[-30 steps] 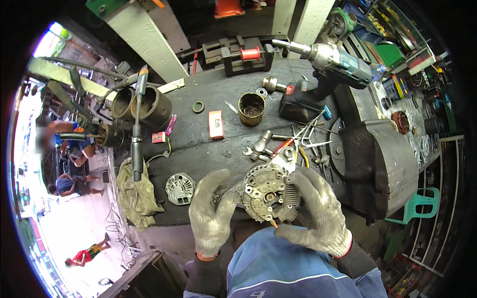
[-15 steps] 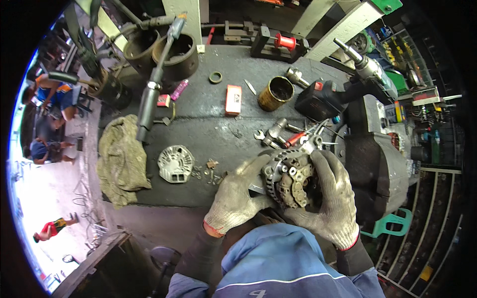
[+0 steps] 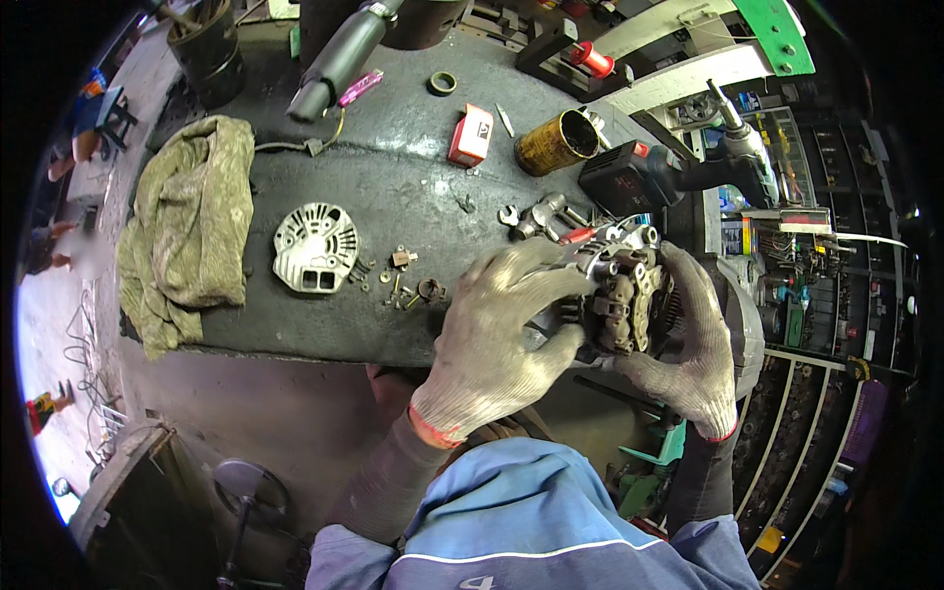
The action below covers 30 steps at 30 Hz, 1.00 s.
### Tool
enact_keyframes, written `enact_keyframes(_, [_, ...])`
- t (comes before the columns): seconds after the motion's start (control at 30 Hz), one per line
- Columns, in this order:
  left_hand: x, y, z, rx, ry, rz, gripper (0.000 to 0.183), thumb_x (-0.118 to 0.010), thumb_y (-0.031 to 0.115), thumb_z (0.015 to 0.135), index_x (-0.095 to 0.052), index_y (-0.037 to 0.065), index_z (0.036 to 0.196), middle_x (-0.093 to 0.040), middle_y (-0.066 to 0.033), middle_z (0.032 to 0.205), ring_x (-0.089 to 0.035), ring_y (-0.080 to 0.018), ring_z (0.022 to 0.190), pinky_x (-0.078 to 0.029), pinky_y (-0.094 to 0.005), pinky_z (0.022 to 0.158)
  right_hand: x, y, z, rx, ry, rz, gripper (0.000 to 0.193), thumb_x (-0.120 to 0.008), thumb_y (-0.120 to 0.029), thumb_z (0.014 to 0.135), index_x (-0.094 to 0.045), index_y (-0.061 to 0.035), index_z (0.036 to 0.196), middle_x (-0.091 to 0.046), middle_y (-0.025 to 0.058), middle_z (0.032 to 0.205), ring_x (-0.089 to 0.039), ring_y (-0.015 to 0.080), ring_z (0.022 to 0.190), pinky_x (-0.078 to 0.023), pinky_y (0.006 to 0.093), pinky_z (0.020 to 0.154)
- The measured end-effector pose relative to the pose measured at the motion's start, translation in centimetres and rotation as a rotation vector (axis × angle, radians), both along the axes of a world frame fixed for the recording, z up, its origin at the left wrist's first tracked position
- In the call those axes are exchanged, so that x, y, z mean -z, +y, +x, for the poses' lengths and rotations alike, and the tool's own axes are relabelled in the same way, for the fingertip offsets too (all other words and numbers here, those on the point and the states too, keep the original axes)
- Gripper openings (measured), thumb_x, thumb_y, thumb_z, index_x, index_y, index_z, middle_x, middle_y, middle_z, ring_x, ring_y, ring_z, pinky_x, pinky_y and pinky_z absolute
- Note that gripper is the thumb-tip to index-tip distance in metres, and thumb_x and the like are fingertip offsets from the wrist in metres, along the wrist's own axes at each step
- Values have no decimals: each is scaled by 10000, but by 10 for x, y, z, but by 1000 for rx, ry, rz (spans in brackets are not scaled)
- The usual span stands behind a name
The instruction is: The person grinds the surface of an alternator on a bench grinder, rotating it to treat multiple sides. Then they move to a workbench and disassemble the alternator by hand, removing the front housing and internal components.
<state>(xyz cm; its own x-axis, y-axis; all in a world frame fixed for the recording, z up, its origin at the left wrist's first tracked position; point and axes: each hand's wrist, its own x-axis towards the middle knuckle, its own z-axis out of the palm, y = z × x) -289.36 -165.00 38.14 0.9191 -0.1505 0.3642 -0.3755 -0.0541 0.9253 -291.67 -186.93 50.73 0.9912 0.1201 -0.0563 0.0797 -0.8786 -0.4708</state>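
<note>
Alternator point(image 3: 629, 300) is clamped by both gloved hands, left point(image 3: 497, 329) and right point(image 3: 693, 344); best kept steady over the worktop point(image 3: 393, 187), away from the loose screws point(image 3: 398, 285).

Daylight floods in from the left, where the open ground beyond the desk point(image 3: 393, 197) is washed out to a pale, overexposed glare. The desk top itself is evenly and moderately lit, with soft, short shadows under the small parts. The right side, around the shelves point(image 3: 826, 324), falls dim. The fisheye lens bends straight edges strongly toward the rim, and a black border rings the view. Focus is fairly sharp in the middle, softer toward the edges.
</note>
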Motion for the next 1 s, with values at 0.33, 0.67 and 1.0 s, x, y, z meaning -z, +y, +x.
enact_keyframes(0.33, [-11, -25, -1, -119, -71, 136, 370, -804, 120, 741, -780, 51, 1103, -705, -149, 1219, -684, -358, 1127, -557, -458, 988, 13, -5, 2, -48, -74, 149, 1130, -957, -140, 591, -461, -17, 1599, -512, 157, 1569, -532, 278, 1433, -432, 428, 1218])
enact_keyframes(0.67, [-9, -34, -6, -111, -42, 133, 320, -774, 33, 802, -742, -30, 1114, -686, -226, 1301, -705, -352, 1192, -579, -417, 1006, 27, -13, 10, -211, -278, 55, 1045, -969, -238, 579, -567, -23, 1519, -575, 216, 1496, -609, 344, 1362, -489, 452, 1156])
enact_keyframes(1.0, [-2, -36, -7, -157, -122, 158, 340, -750, -9, 798, -717, -2, 1136, -681, -218, 1284, -699, -376, 1161, -568, -441, 988, 31, -13, 14, -254, -360, 9, 999, -960, -300, 588, -579, -30, 1471, -594, 220, 1451, -606, 395, 1330, -487, 483, 1136])
